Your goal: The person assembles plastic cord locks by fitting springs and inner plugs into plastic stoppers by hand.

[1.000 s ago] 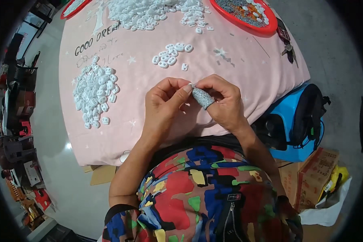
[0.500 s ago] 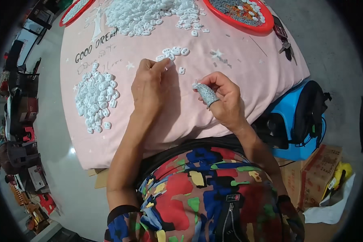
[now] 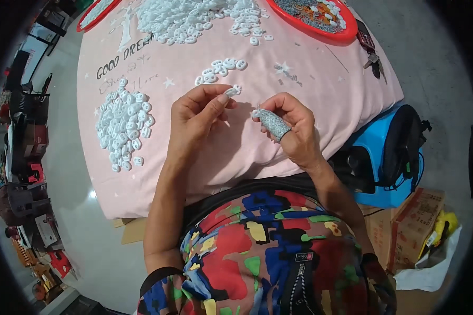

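Observation:
My left hand [image 3: 197, 107] is closed in a pinch on a small white two-holed plastic piece [image 3: 230, 92], just above the pink cloth. Close to those fingertips is another white piece [image 3: 237, 88]; whether they touch is unclear. My right hand [image 3: 294, 126] wears a grey speckled cover [image 3: 275, 124] on its thumb. Between its thumb and fingers it grips a small white piece [image 3: 256, 113] with what looks like a thin metal pin sticking up. Beyond my left hand lies a short row of white pieces [image 3: 219, 66].
A pink printed cloth [image 3: 136, 197] covers the table. White pieces form a pile [image 3: 123, 126] at left and a larger heap [image 3: 176, 23] at the far side. A red tray [image 3: 320, 34] holds grey metal pins and white pieces. Keys [image 3: 374, 62] lie near the right edge.
My left hand has drawn back from the row and turned, and a white piece now shows in its fingertips. The right hand stays in place, its covered thumb slightly shifted.

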`<action>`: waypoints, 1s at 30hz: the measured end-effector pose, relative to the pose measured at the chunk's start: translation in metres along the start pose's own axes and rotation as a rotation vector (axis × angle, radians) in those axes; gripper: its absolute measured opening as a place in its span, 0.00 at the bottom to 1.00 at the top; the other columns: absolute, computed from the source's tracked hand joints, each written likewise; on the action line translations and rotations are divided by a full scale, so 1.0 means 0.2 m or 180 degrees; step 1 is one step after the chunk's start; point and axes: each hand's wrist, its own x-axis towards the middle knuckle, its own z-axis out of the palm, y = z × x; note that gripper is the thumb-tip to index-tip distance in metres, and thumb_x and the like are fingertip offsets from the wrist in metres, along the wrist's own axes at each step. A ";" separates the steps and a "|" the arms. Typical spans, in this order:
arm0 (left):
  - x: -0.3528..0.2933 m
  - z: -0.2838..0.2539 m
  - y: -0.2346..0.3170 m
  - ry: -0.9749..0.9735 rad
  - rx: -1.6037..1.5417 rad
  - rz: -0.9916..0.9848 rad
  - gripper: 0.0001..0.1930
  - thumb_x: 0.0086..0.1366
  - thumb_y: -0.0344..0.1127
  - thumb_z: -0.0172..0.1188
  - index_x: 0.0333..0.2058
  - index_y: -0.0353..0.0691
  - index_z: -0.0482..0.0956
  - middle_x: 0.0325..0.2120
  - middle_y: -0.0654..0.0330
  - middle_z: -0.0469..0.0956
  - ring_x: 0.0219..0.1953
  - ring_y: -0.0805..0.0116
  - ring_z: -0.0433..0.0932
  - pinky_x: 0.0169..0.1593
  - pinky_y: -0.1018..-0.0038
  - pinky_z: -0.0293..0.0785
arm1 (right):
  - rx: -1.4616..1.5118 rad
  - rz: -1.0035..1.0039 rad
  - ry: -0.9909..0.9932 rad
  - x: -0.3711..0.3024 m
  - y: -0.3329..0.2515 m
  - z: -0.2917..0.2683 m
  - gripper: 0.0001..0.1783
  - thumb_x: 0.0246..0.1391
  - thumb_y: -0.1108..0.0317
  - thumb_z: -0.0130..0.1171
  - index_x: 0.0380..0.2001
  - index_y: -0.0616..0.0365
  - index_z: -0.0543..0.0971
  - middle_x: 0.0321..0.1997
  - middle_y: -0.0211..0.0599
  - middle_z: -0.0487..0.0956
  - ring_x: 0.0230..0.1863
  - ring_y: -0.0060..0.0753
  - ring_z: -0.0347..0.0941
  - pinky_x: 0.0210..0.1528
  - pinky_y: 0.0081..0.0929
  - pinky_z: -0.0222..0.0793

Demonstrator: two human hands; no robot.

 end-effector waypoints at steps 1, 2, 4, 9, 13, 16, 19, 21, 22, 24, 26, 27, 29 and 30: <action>0.00 0.00 0.01 0.0008 -0.0007 -0.0001 0.11 0.64 0.32 0.60 0.44 0.35 0.80 0.29 0.62 0.81 0.28 0.82 0.72 0.32 0.86 0.64 | 0.0067 0.0065 0.0001 0.00 0.00 0.00 0.07 0.58 0.72 0.52 0.39 0.62 0.74 0.35 0.33 0.78 0.29 0.13 0.69 0.27 0.11 0.63; -0.01 0.01 0.01 -0.0009 0.0009 -0.0087 0.11 0.64 0.31 0.60 0.44 0.35 0.80 0.30 0.62 0.81 0.28 0.82 0.72 0.33 0.86 0.65 | 0.0062 0.0071 -0.0001 0.00 0.00 0.00 0.07 0.58 0.72 0.52 0.39 0.62 0.74 0.35 0.33 0.78 0.29 0.13 0.69 0.27 0.11 0.63; -0.01 0.02 0.02 -0.0025 0.0022 -0.0176 0.10 0.64 0.31 0.60 0.44 0.35 0.80 0.30 0.62 0.82 0.29 0.82 0.73 0.34 0.86 0.66 | 0.0075 0.0041 0.0013 0.00 0.01 0.00 0.08 0.58 0.71 0.52 0.39 0.62 0.74 0.33 0.33 0.78 0.28 0.13 0.69 0.25 0.10 0.61; -0.01 0.00 0.00 -0.0092 -0.0443 -0.0322 0.11 0.64 0.29 0.60 0.45 0.35 0.79 0.32 0.61 0.81 0.31 0.81 0.74 0.36 0.86 0.69 | 0.0038 0.0070 -0.0031 0.00 0.00 -0.01 0.08 0.58 0.70 0.52 0.38 0.62 0.74 0.32 0.32 0.78 0.28 0.13 0.69 0.26 0.10 0.61; -0.01 0.00 -0.01 -0.0119 -0.0672 -0.0372 0.11 0.63 0.29 0.61 0.44 0.34 0.79 0.33 0.61 0.81 0.31 0.80 0.74 0.35 0.86 0.69 | -0.0141 0.0068 -0.0110 -0.01 0.01 -0.01 0.08 0.56 0.69 0.56 0.37 0.62 0.74 0.31 0.31 0.78 0.28 0.13 0.69 0.27 0.11 0.62; -0.01 0.00 -0.02 -0.0244 -0.0723 -0.0404 0.12 0.63 0.31 0.62 0.44 0.36 0.80 0.32 0.65 0.81 0.28 0.83 0.72 0.32 0.86 0.68 | -0.0043 0.0076 -0.0058 -0.01 0.01 -0.01 0.09 0.56 0.68 0.57 0.36 0.61 0.75 0.31 0.30 0.78 0.28 0.13 0.69 0.29 0.11 0.64; -0.01 -0.01 -0.01 -0.0295 -0.0717 -0.0433 0.13 0.63 0.29 0.60 0.46 0.33 0.77 0.33 0.59 0.81 0.29 0.80 0.75 0.31 0.87 0.68 | -0.0072 0.0161 -0.0074 -0.01 -0.01 -0.01 0.09 0.56 0.68 0.57 0.37 0.62 0.75 0.31 0.30 0.78 0.28 0.13 0.69 0.30 0.12 0.64; -0.01 -0.01 0.01 -0.0279 -0.0748 -0.0651 0.14 0.63 0.30 0.60 0.48 0.33 0.76 0.33 0.57 0.81 0.28 0.79 0.77 0.28 0.87 0.67 | -0.0102 0.0129 -0.0095 -0.01 0.00 -0.01 0.09 0.56 0.67 0.57 0.36 0.62 0.75 0.31 0.29 0.78 0.28 0.13 0.69 0.31 0.12 0.64; -0.01 -0.01 0.02 -0.0277 -0.0749 -0.0654 0.14 0.63 0.30 0.60 0.48 0.33 0.76 0.33 0.57 0.81 0.28 0.79 0.77 0.28 0.87 0.67 | -0.0135 0.0095 -0.0113 -0.01 0.01 -0.01 0.09 0.56 0.67 0.57 0.36 0.62 0.74 0.31 0.29 0.78 0.29 0.13 0.69 0.31 0.12 0.65; -0.01 -0.01 0.02 -0.0265 -0.0904 -0.0767 0.13 0.64 0.30 0.59 0.46 0.33 0.76 0.32 0.56 0.81 0.27 0.77 0.78 0.25 0.87 0.67 | -0.0199 0.0136 -0.0140 -0.02 0.00 -0.01 0.09 0.56 0.67 0.57 0.36 0.62 0.74 0.31 0.29 0.78 0.29 0.13 0.69 0.32 0.12 0.65; -0.01 0.00 0.01 -0.0293 -0.0945 -0.0771 0.12 0.64 0.31 0.59 0.45 0.33 0.76 0.32 0.56 0.82 0.27 0.77 0.78 0.25 0.87 0.67 | -0.0266 0.0179 -0.0159 -0.02 0.00 -0.01 0.09 0.56 0.68 0.57 0.36 0.62 0.74 0.31 0.28 0.78 0.29 0.13 0.69 0.32 0.12 0.64; -0.01 0.00 0.01 -0.0325 -0.0984 -0.0771 0.11 0.64 0.31 0.59 0.44 0.34 0.76 0.32 0.56 0.82 0.26 0.77 0.78 0.25 0.87 0.67 | -0.0270 0.0164 -0.0161 -0.02 0.00 -0.01 0.08 0.56 0.69 0.57 0.36 0.62 0.74 0.31 0.28 0.77 0.29 0.13 0.68 0.33 0.12 0.64; -0.01 -0.02 0.01 -0.0417 -0.0983 -0.0811 0.12 0.64 0.32 0.59 0.44 0.33 0.77 0.32 0.56 0.82 0.28 0.76 0.79 0.26 0.86 0.68 | -0.0271 0.0155 -0.0161 -0.02 0.00 -0.01 0.08 0.56 0.70 0.57 0.36 0.63 0.74 0.30 0.27 0.77 0.29 0.13 0.68 0.33 0.12 0.64; -0.01 -0.03 0.01 -0.0507 -0.0980 -0.0842 0.12 0.64 0.32 0.60 0.44 0.33 0.77 0.33 0.55 0.83 0.29 0.76 0.80 0.27 0.85 0.68 | -0.0287 0.0126 -0.0199 -0.02 -0.01 -0.01 0.07 0.56 0.71 0.56 0.36 0.63 0.74 0.30 0.27 0.76 0.29 0.12 0.68 0.33 0.12 0.64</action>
